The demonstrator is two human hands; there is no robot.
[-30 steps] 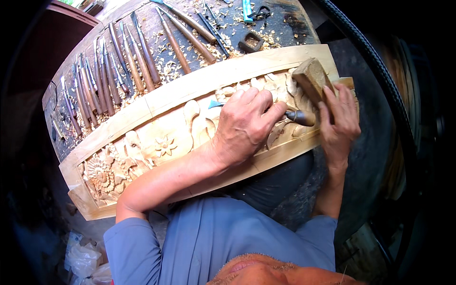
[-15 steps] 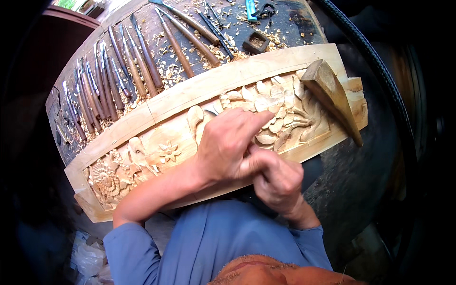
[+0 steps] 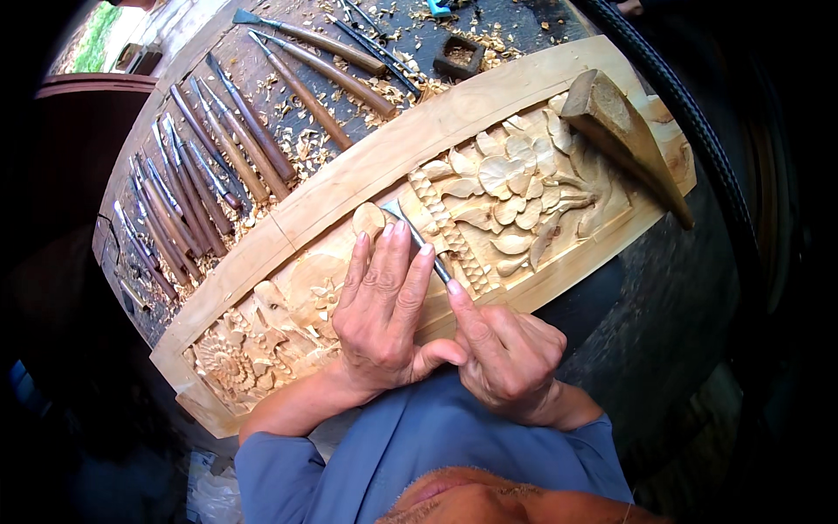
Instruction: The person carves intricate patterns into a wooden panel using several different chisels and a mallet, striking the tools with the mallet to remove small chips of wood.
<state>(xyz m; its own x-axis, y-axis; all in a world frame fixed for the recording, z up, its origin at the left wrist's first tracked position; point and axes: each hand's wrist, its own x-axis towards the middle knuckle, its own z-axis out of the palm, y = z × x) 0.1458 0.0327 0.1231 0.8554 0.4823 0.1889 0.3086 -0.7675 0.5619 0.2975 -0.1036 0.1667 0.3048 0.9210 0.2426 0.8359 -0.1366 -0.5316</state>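
Carving a wooden relief panel, seen from above. The panel [image 3: 489,100] lies slantwise in front of me, its right half worked with a petalled flower [image 3: 511,172] and leaves, its left end with a round, many-petalled rosette [image 3: 229,360]. My right hand [image 3: 511,356] is closed round the rear of a chisel [image 3: 431,255], index finger extended along the shaft; the handle is hidden in my grip. The flared blade points away from me, between a rounded raised form and a chequered band [image 3: 447,229]. My left hand [image 3: 377,319] is open, fingers straight and close together, their tips beside the shaft; I cannot tell how firmly they touch it. A wooden mallet [image 3: 615,122] lies across the panel's right end. Beyond, wood-handled carving tools [image 3: 249,135] lie in a row on the dark workbench [image 3: 515,22] among pale shavings [image 3: 314,162], with a hollow square block [image 3: 456,70] farther right.
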